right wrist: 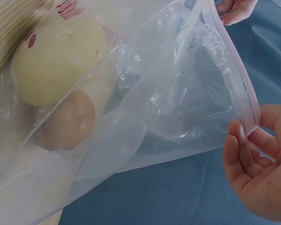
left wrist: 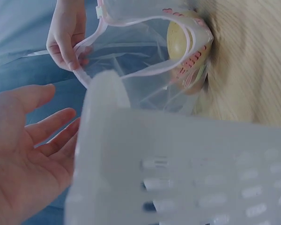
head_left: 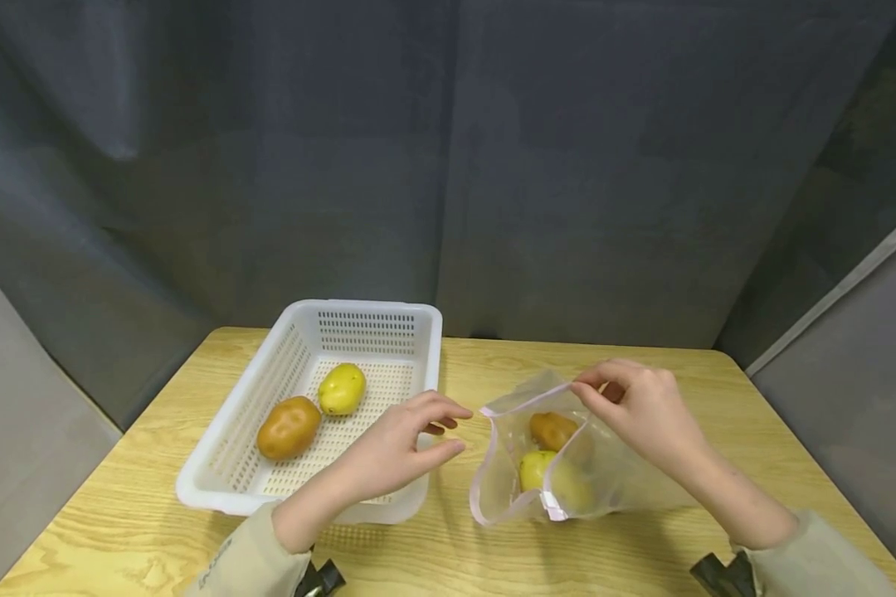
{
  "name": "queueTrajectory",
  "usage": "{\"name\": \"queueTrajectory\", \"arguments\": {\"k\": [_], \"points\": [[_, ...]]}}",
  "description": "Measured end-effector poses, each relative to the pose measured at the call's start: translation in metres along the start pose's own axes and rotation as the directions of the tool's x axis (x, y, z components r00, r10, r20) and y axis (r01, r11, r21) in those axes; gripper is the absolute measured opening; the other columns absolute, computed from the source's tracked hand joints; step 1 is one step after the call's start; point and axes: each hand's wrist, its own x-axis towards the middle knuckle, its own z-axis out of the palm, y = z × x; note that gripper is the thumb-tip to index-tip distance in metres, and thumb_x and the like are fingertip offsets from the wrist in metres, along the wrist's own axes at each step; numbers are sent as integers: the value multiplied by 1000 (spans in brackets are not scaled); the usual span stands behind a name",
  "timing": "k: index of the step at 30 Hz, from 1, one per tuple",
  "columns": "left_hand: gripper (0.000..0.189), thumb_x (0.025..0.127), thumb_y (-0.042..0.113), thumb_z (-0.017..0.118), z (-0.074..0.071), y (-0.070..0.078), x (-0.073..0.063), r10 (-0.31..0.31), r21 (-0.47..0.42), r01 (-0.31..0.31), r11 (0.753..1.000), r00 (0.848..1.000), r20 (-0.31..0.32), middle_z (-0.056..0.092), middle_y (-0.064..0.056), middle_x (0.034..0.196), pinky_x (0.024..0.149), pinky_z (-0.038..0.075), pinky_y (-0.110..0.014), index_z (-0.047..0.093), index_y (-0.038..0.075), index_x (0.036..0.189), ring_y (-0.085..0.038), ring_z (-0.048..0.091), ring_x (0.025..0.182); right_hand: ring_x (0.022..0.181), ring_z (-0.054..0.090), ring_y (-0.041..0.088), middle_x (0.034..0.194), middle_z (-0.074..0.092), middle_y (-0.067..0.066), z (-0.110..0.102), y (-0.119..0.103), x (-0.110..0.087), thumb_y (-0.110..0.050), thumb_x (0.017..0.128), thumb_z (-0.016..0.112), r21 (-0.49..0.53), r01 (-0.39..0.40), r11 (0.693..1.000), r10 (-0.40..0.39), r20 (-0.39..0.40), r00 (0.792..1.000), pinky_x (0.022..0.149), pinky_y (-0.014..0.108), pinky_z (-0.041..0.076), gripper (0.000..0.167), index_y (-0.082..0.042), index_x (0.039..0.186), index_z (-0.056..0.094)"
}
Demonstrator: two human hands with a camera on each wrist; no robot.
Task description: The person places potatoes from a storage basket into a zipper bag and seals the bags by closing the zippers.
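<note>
Between thumb and fingers, my right hand (head_left: 645, 410) pinches the rim of a clear zip bag (head_left: 620, 481) with a pink-edged opening. Its mouth gapes toward the left. Inside lie a brown potato (head_left: 552, 430) and a yellow potato-like piece (head_left: 535, 471), both partly seen through the film. My left hand (head_left: 396, 444) hovers over the right side of a white plastic basket (head_left: 435, 348), fingers apart and holding nothing, pointing at the bag. In the left wrist view, the basket wall (left wrist: 187, 159) stands beside that palm.
Another brown potato (head_left: 289, 428) and a yellow piece (head_left: 342, 389) lie in the basket, close together. Both containers stand on a wooden table (head_left: 119, 497). A dark curtain (head_left: 567, 166) hangs behind the table, and grey panels (head_left: 859, 356) flank it.
</note>
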Motion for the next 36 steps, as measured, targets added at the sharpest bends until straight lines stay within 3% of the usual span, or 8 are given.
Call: {"name": "queueTrajectory", "arguments": {"k": [20,36], "points": [[30,87,23,60,-15,-4,-4,-44,53,46,998,998,-46,58,3,113,83,49,-26,58,15,116,-14,60,95,52,46,-2,71,64,-7,-5,1,-1,-18,81,67,-25,2,1000,-2,-7,1000,47,19,41,6,-14,77,69],[31,87,25,60,-22,-8,-7,-55,43,58,997,996,-67,58,3,115,83,49,-26,58,14,116,-13,60,96,52,47,0,73,64,-6,-4,0,-2,-16,80,68,-27,-3,1000,3,9,1000,46,19,40,4,-15,77,69]]}}
